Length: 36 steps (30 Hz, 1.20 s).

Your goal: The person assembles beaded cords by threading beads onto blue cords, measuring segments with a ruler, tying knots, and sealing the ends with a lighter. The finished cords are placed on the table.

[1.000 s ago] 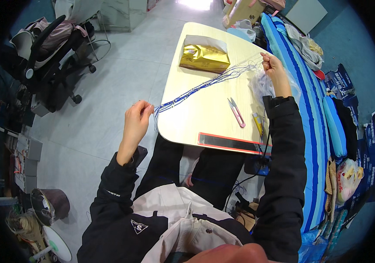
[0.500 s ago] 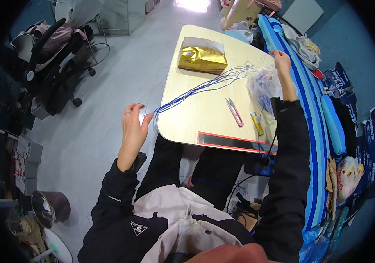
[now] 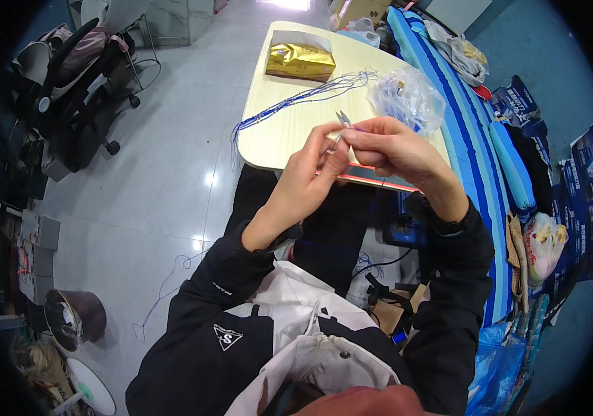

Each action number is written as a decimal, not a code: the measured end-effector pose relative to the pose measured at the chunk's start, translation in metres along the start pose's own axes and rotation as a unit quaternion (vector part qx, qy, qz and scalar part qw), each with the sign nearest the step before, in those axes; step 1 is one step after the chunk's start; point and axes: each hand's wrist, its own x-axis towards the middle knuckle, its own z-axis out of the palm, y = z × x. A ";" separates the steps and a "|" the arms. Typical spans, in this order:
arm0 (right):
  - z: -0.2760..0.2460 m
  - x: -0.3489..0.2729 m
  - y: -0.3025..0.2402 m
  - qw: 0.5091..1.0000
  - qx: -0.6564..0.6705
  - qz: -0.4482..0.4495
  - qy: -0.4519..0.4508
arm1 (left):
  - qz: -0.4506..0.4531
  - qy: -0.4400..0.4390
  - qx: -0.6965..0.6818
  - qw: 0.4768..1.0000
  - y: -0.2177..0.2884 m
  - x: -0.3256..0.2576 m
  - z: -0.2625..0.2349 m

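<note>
My left hand (image 3: 310,166) and my right hand (image 3: 393,147) meet over the table's near edge, fingertips pinched together. Whatever lies between them is too small to make out. Just beyond my fingers show the blades of thread snips (image 3: 343,118), their handles hidden by my right hand. Several knotted blue cords (image 3: 289,102) stretch across the cream table (image 3: 262,142), their ends hanging over its left edge. A clear plastic bag (image 3: 418,104) with blue stuff inside sits to the right. One loose blue thread (image 3: 160,291) trails beside my left sleeve.
A gold packet in an open box (image 3: 301,61) stands at the table's far side. A red-edged dark strip (image 3: 387,180) runs along the near edge. A blue striped bed (image 3: 473,159) flanks the right side. A wheeled chair (image 3: 81,90) and a bin (image 3: 78,315) are on the left.
Both hands, formerly wide apart, have come together in front of me. My left hand left the cord ends; my right came back from the far right. The yellow tube is now covered.
</note>
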 end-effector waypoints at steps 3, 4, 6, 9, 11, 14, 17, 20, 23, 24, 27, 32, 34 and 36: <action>0.005 -0.007 0.006 0.999 0.033 0.029 0.010 | -0.042 0.030 -0.012 0.999 0.002 -0.013 -0.004; 0.004 -0.009 0.008 0.996 0.075 0.045 -0.009 | -0.019 0.062 -0.012 0.998 0.001 -0.014 -0.007; 0.002 -0.016 0.017 0.997 0.070 0.018 -0.042 | -0.013 0.120 -0.044 0.992 -0.001 -0.018 -0.019; -0.005 -0.025 0.029 0.998 0.004 -0.017 -0.059 | -0.021 0.193 -0.081 0.978 -0.002 -0.023 -0.042; -0.009 -0.033 0.039 0.997 -0.022 -0.041 -0.065 | -0.025 0.218 -0.079 0.973 -0.001 -0.034 -0.061; -0.018 -0.045 0.055 0.993 -0.073 -0.052 -0.078 | -0.037 0.226 -0.053 0.972 -0.002 -0.049 -0.094; -0.028 -0.052 0.075 0.991 -0.078 -0.067 -0.086 | -0.011 0.257 -0.031 0.966 -0.011 -0.066 -0.124; -0.033 -0.055 0.107 0.992 0.016 -0.100 -0.079 | -0.008 0.302 0.053 0.952 -0.026 -0.085 -0.162; -0.040 -0.052 0.135 0.991 0.019 -0.090 -0.094 | -0.041 0.363 0.048 0.930 -0.038 -0.104 -0.207; -0.042 -0.052 0.142 0.993 0.031 -0.073 -0.085 | -0.048 0.396 0.038 0.916 -0.041 -0.110 -0.220; -0.047 -0.052 0.156 0.991 0.087 -0.067 -0.081 | -0.046 0.426 0.036 0.903 -0.045 -0.132 -0.253; -0.050 -0.058 0.166 0.994 0.095 -0.051 -0.020 | -0.037 0.449 0.048 0.892 -0.054 -0.151 -0.284; -0.051 -0.060 0.169 0.996 0.088 -0.033 -0.005 | -0.040 0.449 0.052 0.891 -0.058 -0.155 -0.293; -0.052 -0.061 0.170 0.996 0.078 -0.034 -0.015 | -0.049 0.456 0.056 0.887 -0.064 -0.157 -0.303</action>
